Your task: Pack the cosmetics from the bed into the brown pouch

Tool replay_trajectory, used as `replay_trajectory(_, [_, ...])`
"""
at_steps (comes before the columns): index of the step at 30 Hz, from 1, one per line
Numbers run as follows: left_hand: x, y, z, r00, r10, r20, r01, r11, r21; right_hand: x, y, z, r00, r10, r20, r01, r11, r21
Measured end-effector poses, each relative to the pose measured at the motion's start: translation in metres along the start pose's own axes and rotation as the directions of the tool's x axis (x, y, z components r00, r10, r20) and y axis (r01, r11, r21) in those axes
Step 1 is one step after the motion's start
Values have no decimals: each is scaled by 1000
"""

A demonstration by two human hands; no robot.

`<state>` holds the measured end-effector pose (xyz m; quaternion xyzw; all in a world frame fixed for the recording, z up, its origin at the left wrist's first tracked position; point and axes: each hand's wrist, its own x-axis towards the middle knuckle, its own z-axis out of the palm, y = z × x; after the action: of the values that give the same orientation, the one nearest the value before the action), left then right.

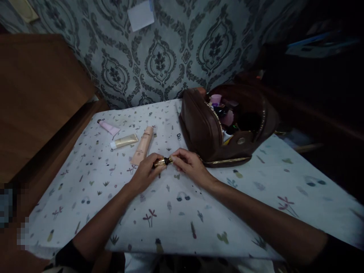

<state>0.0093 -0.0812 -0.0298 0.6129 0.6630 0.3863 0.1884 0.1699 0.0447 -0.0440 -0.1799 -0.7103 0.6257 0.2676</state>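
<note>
Over the patterned cloth, my left hand [146, 170] and my right hand [192, 167] meet at a small gold-and-black cosmetic tube [162, 162]. The left fingers pinch its left end and the right fingertips close on its right end. Whether it is a lipstick or another cosmetic cannot be made out. Just behind the left hand lies a peach squeeze tube [143, 146]. Farther left are a gold tube with a white cap [124, 141] and a pink tube with a dark cap [109, 127]. A brown cosmetic bag [200, 117] stands unzipped beyond the right hand.
Several cosmetics, among them a pink item [215, 99], fill the bag. White cloth with small printed motifs [170, 212] covers the table. Wooden furniture [42, 102] borders the left side, and a patterned wall [160, 57] rises behind. The right side is dark.
</note>
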Motion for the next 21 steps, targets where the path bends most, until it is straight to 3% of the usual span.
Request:
replay_trajectory(7, [1, 2, -1, 999, -44, 26, 44, 999, -2, -1, -2, 0, 1000, -3, 11, 3, 1000, -18])
replay_trajectory(14, [-2, -1, 2, 1000, 5, -22, -5, 1000, -26, 0, 1, 0, 999, 11, 43, -9, 999, -53])
replay_trajectory(21, [-2, -1, 3, 999, 45, 4, -45, 995, 91, -4, -1, 2, 1000, -17, 27, 18, 999, -46])
